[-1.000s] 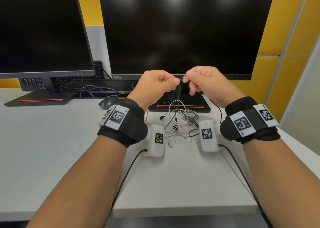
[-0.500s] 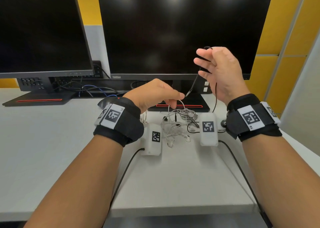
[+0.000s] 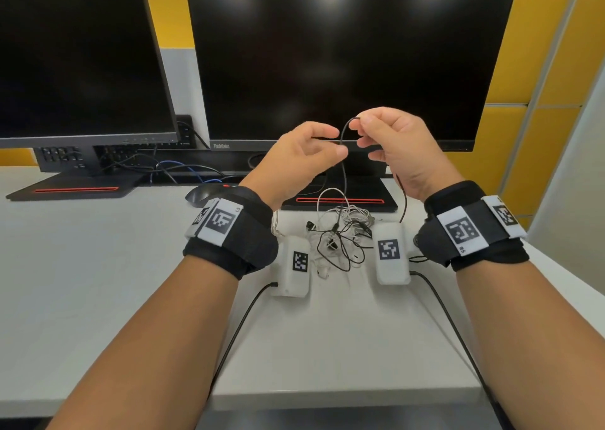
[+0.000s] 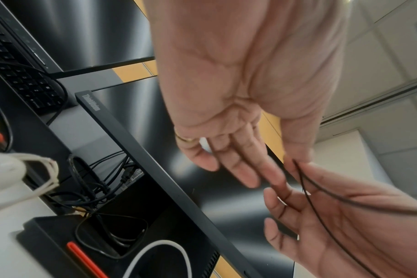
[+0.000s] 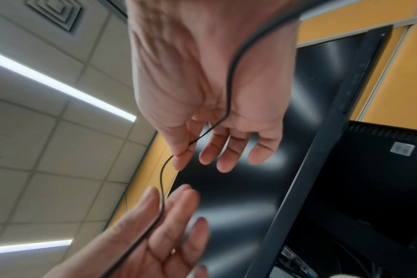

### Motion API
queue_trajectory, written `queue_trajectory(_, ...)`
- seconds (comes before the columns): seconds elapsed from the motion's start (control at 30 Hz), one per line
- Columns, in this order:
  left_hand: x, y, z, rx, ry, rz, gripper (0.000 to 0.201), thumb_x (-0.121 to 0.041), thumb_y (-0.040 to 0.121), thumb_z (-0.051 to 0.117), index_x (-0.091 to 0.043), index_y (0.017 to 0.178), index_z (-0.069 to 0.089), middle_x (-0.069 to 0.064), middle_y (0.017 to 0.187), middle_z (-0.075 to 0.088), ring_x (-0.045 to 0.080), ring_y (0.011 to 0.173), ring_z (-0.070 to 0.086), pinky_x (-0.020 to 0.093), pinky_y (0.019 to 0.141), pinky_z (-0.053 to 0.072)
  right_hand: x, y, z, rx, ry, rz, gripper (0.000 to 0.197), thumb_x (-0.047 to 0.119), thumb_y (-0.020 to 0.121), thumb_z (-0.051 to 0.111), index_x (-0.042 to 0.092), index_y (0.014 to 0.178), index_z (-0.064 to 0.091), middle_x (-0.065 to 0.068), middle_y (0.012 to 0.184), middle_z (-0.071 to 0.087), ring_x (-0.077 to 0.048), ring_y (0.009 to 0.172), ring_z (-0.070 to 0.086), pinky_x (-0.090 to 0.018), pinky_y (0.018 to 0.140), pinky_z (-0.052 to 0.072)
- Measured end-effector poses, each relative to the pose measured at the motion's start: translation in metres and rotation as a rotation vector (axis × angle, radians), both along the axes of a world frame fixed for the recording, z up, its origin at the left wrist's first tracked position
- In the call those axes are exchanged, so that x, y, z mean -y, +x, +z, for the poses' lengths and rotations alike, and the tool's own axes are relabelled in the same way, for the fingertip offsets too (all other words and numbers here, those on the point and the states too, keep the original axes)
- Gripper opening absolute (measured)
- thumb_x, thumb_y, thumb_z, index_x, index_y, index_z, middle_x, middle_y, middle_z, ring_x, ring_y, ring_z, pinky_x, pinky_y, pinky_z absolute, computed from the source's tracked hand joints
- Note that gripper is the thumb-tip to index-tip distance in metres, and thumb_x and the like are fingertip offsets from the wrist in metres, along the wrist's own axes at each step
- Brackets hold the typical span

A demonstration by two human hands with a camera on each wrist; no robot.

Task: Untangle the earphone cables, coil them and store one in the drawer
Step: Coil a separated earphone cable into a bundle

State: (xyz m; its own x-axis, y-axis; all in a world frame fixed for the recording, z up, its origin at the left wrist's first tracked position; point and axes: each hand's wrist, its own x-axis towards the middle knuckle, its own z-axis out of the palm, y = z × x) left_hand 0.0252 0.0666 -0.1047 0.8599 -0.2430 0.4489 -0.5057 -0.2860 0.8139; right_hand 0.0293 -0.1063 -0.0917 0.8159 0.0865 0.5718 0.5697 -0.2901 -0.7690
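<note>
Office. Two dark monitors, one (image 3: 343, 56) centre frame, another (image 3: 78, 53) at upper left, stand on a white worktop (image 3: 82, 282). Keyboard (image 4: 19, 75) tucked behind at left, mouse (image 3: 199, 195) mid-frame, network and power leads (image 3: 170, 167) below the screens. Yellow partition panels (image 3: 523, 154) at right. Tiled ceiling with strip lights (image 5: 60, 84) and an air vent (image 5: 55, 11).

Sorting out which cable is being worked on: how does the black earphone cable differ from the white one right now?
The black cable is lifted, a loop of it pinched by the right hand and running by the left hand; the white cable lies on the desk untouched. Black is dark and thin; white is pale, bunched. Both remain tangled together in the pile.
</note>
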Motion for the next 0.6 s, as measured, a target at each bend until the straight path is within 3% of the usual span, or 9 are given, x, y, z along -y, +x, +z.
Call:
queue_trajectory(0.13,-0.001,-0.002,0.001,0.058,-0.089,-0.058,0.033,-0.013,0.093,0.061,-0.024,0.122,0.050,-0.002,0.087,0.074,0.007,0.075,0.064,0.021,0.072,0.049,0.000,0.003,-0.003,0.022,-0.049,-0.085,0.020,0.026,0.100,0.051,0.034,0.090,0.066,0.011,0.096,0.063,-0.004,0.090,0.058,-0.022,0.078,0.045)
queue_trajectory(0.23,0.001,-0.003,0.001,0.083,-0.138,-0.085,0.019,-0.005,0.094,0.058,-0.019,0.105,0.064,-0.002,0.083,0.071,0.005,0.069,0.061,0.017,0.064,0.049,-0.001,0.009,-0.004,0.057,-0.041,-0.127,0.010,0.023,0.095,0.059,0.028,0.098,0.067,0.007,0.095,0.065,-0.005,0.090,0.059,-0.021,0.081,0.049)
queue_trajectory(0.3,0.003,-0.002,0.000,0.083,-0.174,-0.072,0.020,-0.002,0.095,0.055,-0.016,0.101,0.068,-0.001,0.085,0.071,0.004,0.072,0.063,0.016,0.066,0.050,-0.001,0.008,-0.007,0.110,-0.051,-0.175,0.012,0.019,0.091,0.065,0.024,0.102,0.065,0.003,0.089,0.061,-0.004,0.082,0.057,-0.015,0.076,0.049)
queue_trajectory(0.37,0.005,-0.001,-0.001,0.082,-0.197,-0.059,0.023,-0.001,0.096,0.053,-0.013,0.108,0.067,0.001,0.093,0.072,0.005,0.080,0.066,0.017,0.072,0.053,-0.002,0.004,-0.003,0.106,-0.043,-0.180,0.012,0.012,0.091,0.063,0.023,0.096,0.067,0.007,0.085,0.061,-0.001,0.080,0.056,-0.015,0.076,0.047)
queue_trajectory(0.4,0.006,0.000,-0.001,0.088,-0.193,-0.047,0.025,0.000,0.095,0.052,-0.012,0.112,0.066,0.001,0.096,0.072,0.004,0.082,0.067,0.017,0.075,0.053,-0.006,0.002,0.003,0.054,-0.064,-0.157,0.014,0.010,0.092,0.060,0.020,0.097,0.069,0.007,0.089,0.062,-0.003,0.086,0.056,-0.020,0.082,0.046)
queue_trajectory(0.5,0.007,0.001,-0.001,0.113,-0.174,0.007,0.025,-0.001,0.094,0.056,-0.009,0.116,0.066,0.000,0.093,0.072,0.005,0.083,0.069,0.018,0.076,0.054,-0.016,-0.006,0.021,-0.320,-0.306,-0.141,0.031,0.022,0.098,0.054,0.008,0.124,0.062,0.002,0.094,0.059,-0.014,0.098,0.048,-0.035,0.098,0.039)
queue_trajectory(0.53,0.006,0.001,-0.001,0.118,-0.174,0.023,0.023,-0.003,0.093,0.058,-0.009,0.113,0.068,0.000,0.091,0.073,0.006,0.083,0.069,0.019,0.074,0.054,-0.015,-0.007,0.020,-0.377,-0.324,-0.121,0.032,0.030,0.100,0.051,0.009,0.120,0.064,0.002,0.089,0.060,-0.014,0.095,0.049,-0.036,0.096,0.040)
queue_trajectory(0.6,0.005,0.002,-0.001,0.135,-0.157,0.062,0.018,-0.007,0.091,0.062,-0.012,0.106,0.071,-0.001,0.087,0.074,0.007,0.083,0.070,0.018,0.071,0.054,-0.014,-0.010,0.013,-0.306,-0.233,-0.047,0.035,0.041,0.099,0.047,0.017,0.095,0.072,0.004,0.086,0.066,-0.010,0.088,0.054,-0.029,0.083,0.040)
